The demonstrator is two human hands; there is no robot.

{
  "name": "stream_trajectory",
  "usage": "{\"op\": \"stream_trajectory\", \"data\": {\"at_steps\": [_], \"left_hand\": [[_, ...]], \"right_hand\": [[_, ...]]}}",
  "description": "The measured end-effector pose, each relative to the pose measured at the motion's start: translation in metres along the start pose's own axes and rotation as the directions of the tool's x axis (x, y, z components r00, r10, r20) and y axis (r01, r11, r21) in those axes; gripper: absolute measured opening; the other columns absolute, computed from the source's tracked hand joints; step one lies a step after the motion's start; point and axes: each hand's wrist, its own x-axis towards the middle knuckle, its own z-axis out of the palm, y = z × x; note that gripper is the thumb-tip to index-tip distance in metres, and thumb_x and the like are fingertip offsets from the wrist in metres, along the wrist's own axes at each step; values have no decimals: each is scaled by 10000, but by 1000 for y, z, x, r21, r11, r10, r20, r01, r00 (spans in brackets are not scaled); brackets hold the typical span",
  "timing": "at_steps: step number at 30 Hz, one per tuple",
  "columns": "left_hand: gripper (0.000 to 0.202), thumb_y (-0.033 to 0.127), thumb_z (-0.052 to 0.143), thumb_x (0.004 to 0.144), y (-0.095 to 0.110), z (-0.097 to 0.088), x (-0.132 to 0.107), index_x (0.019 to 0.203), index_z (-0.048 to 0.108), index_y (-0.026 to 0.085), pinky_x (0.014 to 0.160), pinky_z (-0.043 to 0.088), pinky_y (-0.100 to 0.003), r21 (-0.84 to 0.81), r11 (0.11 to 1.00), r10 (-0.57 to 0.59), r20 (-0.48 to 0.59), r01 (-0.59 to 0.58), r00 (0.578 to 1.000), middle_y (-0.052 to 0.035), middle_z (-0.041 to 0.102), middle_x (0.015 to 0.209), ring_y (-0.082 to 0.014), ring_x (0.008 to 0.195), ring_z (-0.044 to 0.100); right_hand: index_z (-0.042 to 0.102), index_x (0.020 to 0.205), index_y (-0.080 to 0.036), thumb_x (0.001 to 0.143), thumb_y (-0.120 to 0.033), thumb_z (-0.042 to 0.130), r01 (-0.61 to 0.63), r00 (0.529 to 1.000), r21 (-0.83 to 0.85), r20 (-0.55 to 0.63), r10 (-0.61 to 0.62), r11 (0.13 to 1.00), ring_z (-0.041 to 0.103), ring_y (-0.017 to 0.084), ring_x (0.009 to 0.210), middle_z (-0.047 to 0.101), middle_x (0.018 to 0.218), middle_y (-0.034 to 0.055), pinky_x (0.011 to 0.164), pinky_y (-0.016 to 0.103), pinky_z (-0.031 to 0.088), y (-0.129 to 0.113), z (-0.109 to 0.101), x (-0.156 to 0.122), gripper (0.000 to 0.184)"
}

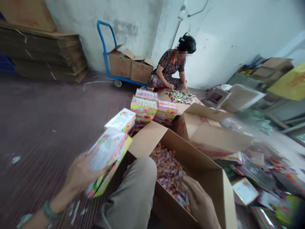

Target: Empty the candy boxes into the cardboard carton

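My left hand (79, 174) grips a colourful pink and green candy box (107, 156), held tilted above the floor beside my knee (140, 178). My right hand (199, 200) reaches down into an open cardboard carton (209, 173) and rests on the heap of small wrapped candies (168, 171) inside; its fingers are curled among the wrappers, and I cannot make out whether they hold any. Another like box (122, 120) lies on the floor just beyond the held one. A stack of filled candy boxes (152, 106) stands behind the carton.
A seated person (170, 68) across from me sorts packets on a board (182, 97). A blue hand cart (107, 54) carries two open cartons. Flattened cardboard (43, 51) is piled at the far left. Loose flat packaging (262, 184) clutters the right; another open carton (209, 127) lies there.
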Motion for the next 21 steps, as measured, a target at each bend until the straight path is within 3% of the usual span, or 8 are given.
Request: {"op": "stream_trajectory", "data": {"at_steps": [3,6,8,11,13,16,19,21], "left_hand": [[1046,545,746,574,72,-25,26,1508,485,150,1078,454,-422,-413,904,137,32,-112,990,-130,611,1389,-356,1263,564],[1065,385,810,513,149,-15,38,1500,494,141,1166,377,-401,-693,700,351,123,-172,928,-98,592,1451,-354,1382,476],[1031,299,803,520,197,5,38,1494,503,144,1178,365,-398,-785,599,512,227,-155,828,-86,596,1452,-346,1395,466],[934,180,747,548,251,43,35,1460,550,181,1141,405,-394,-820,559,673,362,-123,646,-61,621,1424,-328,1332,529],[911,129,719,528,273,70,35,1427,581,179,1098,436,-371,-808,582,696,435,-93,572,-58,630,1411,-315,1295,551],[926,114,694,511,289,104,38,1426,569,189,885,519,-321,-744,658,635,632,117,445,-49,697,1300,-275,1097,644],[789,123,667,504,287,129,42,1291,664,181,731,494,-277,-605,710,574,794,360,203,-22,768,998,-217,842,669],[539,206,713,557,280,140,45,1093,739,153,722,484,-289,-493,752,525,849,439,54,-27,745,833,-203,756,647]], "right_hand": [[679,1127,-231,995,-239,540,125,982,61,-152,-115,990,719,160,997,740,1096,59,866,225,587,-42,-11,39,192],[626,1209,-215,984,-192,554,291,898,-85,-320,-302,953,643,199,1151,701,1180,92,977,311,529,-73,-36,62,238],[603,1258,-221,986,-297,588,365,861,-259,-273,-430,894,542,253,1278,678,1245,97,1076,406,429,-81,-54,69,283],[629,1118,-204,956,-522,605,399,899,-374,-20,-437,837,537,268,1179,696,1108,79,1070,453,341,-72,-74,70,358],[616,928,-191,948,-527,614,387,919,-391,96,-382,835,555,226,972,670,913,47,966,417,366,-54,-80,65,336],[548,771,-196,985,-387,583,345,938,-334,130,-320,877,481,167,741,585,756,3,768,345,348,-25,-77,54,289],[500,725,-192,1017,-295,492,277,961,-164,27,-276,947,416,142,660,534,703,-9,683,322,293,-9,-68,46,310],[460,685,-191,1016,-274,465,207,974,-6,-96,-207,978,392,131,639,487,666,-17,652,310,273,-4,-61,47,341]]}}
